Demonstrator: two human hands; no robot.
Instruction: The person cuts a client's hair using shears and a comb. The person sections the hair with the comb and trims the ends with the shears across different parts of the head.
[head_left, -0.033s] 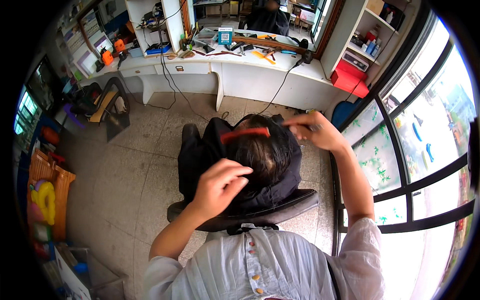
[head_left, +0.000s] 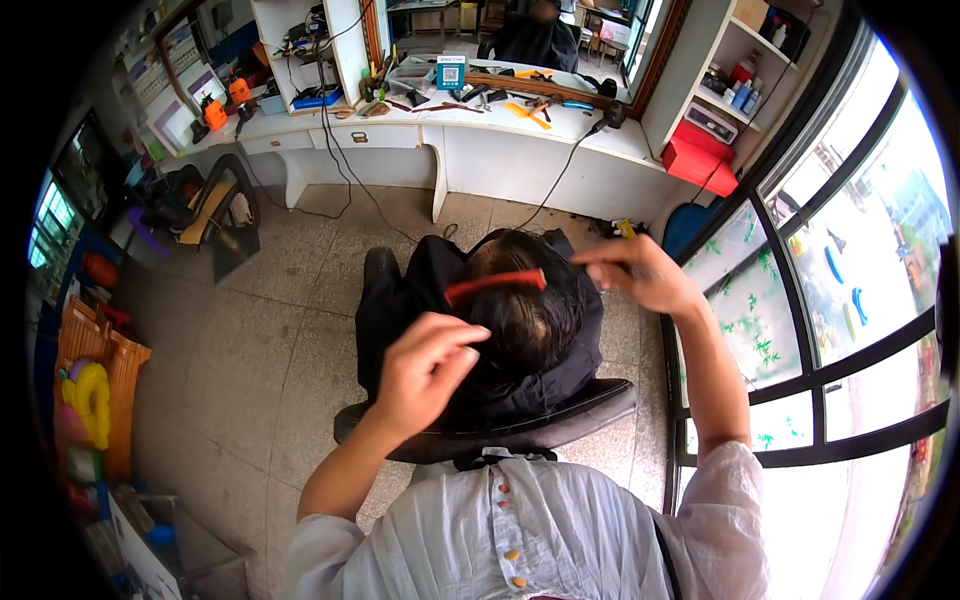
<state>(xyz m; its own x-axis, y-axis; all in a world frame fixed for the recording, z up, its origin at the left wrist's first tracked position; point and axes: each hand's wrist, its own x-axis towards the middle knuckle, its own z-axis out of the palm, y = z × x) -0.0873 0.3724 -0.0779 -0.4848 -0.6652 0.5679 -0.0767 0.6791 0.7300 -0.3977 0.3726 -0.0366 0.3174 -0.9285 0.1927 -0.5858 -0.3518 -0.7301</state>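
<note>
A seated person's head with dark, wet-looking hair (head_left: 525, 325) is in front of me, above a black cape (head_left: 575, 375). Across the top of the hair is a red comb (head_left: 497, 286), slightly blurred, touching neither hand that I can see. My left hand (head_left: 428, 368) hovers at the left side of the head, thumb and fingers apart with nothing visible between them. To the right of the head, my right hand (head_left: 645, 275) is raised with its fingers bent around a small greyish thing, too blurred to name. Its fingertips point toward the hair.
A black chair back (head_left: 610, 400) stands between me and the seated person. Beyond is a white counter (head_left: 390, 122) with tools, cords and a mirror (head_left: 450, 30). Glass panes (head_left: 750, 300) close off the right side. An orange-brown wooden seat (head_left: 125, 380) is at the left.
The red comb has shifted slightly toward me and to the right. My left hand has moved a little left, away from the hair, and my right hand slightly right and nearer.
</note>
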